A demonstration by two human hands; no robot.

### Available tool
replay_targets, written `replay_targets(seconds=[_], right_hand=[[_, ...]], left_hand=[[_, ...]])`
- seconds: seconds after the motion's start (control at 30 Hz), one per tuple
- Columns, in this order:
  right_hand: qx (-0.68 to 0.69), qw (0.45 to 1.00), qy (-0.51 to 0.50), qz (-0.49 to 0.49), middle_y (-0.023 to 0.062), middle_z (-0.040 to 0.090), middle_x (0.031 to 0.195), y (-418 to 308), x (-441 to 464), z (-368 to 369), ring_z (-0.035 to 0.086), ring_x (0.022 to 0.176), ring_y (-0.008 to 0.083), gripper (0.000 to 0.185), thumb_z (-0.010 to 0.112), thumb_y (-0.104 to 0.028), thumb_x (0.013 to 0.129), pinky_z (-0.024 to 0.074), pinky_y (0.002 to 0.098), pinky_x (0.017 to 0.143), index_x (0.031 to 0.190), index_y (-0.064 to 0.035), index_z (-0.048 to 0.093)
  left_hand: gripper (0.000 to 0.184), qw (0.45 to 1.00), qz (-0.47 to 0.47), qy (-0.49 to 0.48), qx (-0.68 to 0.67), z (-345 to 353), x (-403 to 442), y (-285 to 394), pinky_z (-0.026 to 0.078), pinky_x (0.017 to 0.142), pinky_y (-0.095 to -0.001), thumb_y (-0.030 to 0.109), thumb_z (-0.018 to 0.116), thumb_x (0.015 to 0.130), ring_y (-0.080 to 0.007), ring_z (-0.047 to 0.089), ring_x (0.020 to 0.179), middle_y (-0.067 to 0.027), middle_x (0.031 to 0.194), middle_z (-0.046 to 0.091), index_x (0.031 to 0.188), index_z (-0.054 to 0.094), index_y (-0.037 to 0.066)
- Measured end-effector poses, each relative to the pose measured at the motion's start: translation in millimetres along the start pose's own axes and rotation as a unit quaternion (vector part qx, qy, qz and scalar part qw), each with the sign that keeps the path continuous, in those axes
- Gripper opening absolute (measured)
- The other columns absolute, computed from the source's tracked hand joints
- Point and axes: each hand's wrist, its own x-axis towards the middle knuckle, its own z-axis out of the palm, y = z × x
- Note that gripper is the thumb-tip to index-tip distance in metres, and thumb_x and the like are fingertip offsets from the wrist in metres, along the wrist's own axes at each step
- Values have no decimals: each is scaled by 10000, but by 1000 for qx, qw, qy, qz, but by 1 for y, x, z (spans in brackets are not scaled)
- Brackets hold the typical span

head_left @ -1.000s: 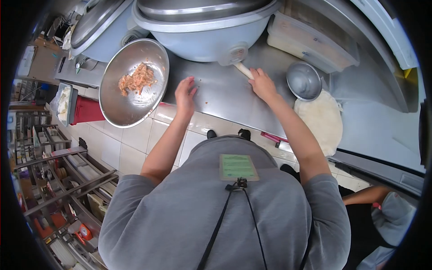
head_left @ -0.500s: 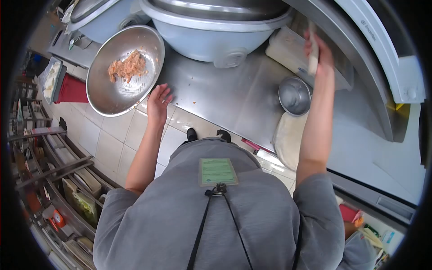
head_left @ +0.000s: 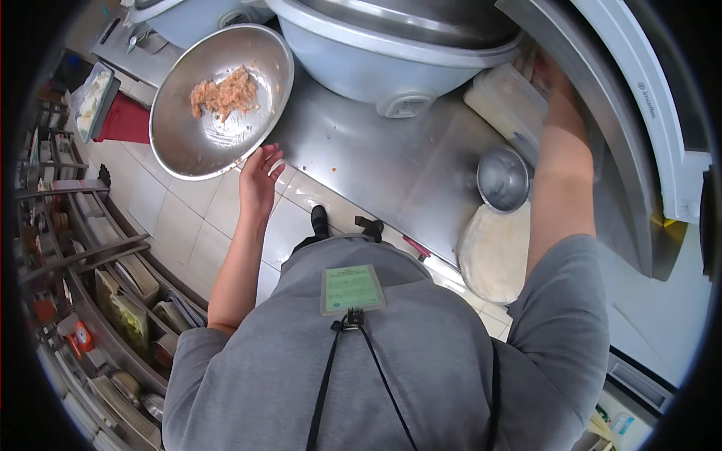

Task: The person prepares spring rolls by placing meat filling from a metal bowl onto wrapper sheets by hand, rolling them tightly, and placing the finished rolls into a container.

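Observation:
My left hand is held just below the rim of a large steel bowl, its fingers apart and nothing in them. Orange minced filling lies in that bowl. My right hand reaches to the back right, over a clear plastic container beside the big rice cooker; its fingers are partly hidden, and what they hold cannot be made out. A small steel bowl stands nearer, next to a round pale dough-like sheet.
A large blue-grey cooker stands at the back of the steel counter. At the right is a curved metal and white machine. Shelves with containers are on the left, beside a red bin.
My right hand has moved from the counter middle up and right, carrying a pale stick-like object that no longer shows clearly. My left hand has shifted left, towards the large bowl.

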Motion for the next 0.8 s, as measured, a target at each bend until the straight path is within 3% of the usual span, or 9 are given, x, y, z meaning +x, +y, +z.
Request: replay_targets(seconds=[0.2, 0.43, 0.5, 0.63, 0.67, 0.77, 0.8], right_hand=[[-171, 985, -4, -19, 85, 599, 996, 16, -26, -9, 590, 849, 181, 322, 610, -222, 858, 484, 311, 758, 1110, -30, 554], [-383, 923, -31, -39, 71, 608, 1006, 16, -102, -49, 590, 876, 176, 314, 623, -229, 852, 466, 312, 810, 1097, -37, 580], [-398, 915, -13, -63, 67, 610, 1010, 5, -153, -70, 590, 883, 175, 312, 627, -232, 850, 461, 312, 824, 1093, -39, 588], [-306, 921, 126, -206, 57, 604, 1026, 25, -303, -102, 581, 877, 162, 329, 661, -200, 822, 451, 289, 790, 1100, -40, 588], [-274, 930, 178, -169, 104, 604, 951, 52, -333, -104, 577, 809, 208, 372, 728, -222, 724, 455, 322, 727, 1027, -48, 601], [-371, 920, 126, 13, 110, 580, 945, 95, -415, -81, 574, 788, 249, 408, 705, -149, 690, 467, 343, 700, 1059, -56, 557], [-401, 907, 119, -43, 113, 576, 926, 121, -432, -68, 577, 787, 260, 346, 688, -120, 682, 469, 352, 691, 998, -54, 565]], left_hand=[[232, 996, -12, -82, 24, 37, 10, 8, 424, 849, -332, 265, 505, 910, -184, 552, 1019, -79, 1119, 588, 989, 605, 72], [245, 970, -57, -219, 93, 94, 14, -14, 434, 824, -321, 275, 498, 911, -172, 555, 980, -74, 1078, 583, 996, 583, 61], [249, 961, -73, -245, 106, 105, 14, -24, 432, 824, -320, 277, 496, 913, -172, 554, 981, -77, 1083, 580, 1004, 579, 60], [248, 941, -101, -288, 148, 130, 15, -44, 428, 810, -310, 265, 498, 913, -157, 545, 968, -74, 1089, 582, 1024, 571, 55], [248, 932, -117, -303, 159, 138, 15, -49, 427, 808, -309, 262, 501, 913, -155, 544, 966, -72, 1092, 582, 1029, 571, 54], [256, 901, -130, -357, 210, 167, 12, -69, 425, 804, -302, 256, 526, 900, -147, 548, 969, -60, 1091, 586, 1052, 569, 55], [259, 885, -136, -385, 225, 177, 10, -77, 425, 804, -299, 253, 535, 895, -143, 550, 968, -55, 1090, 588, 1061, 568, 56]])
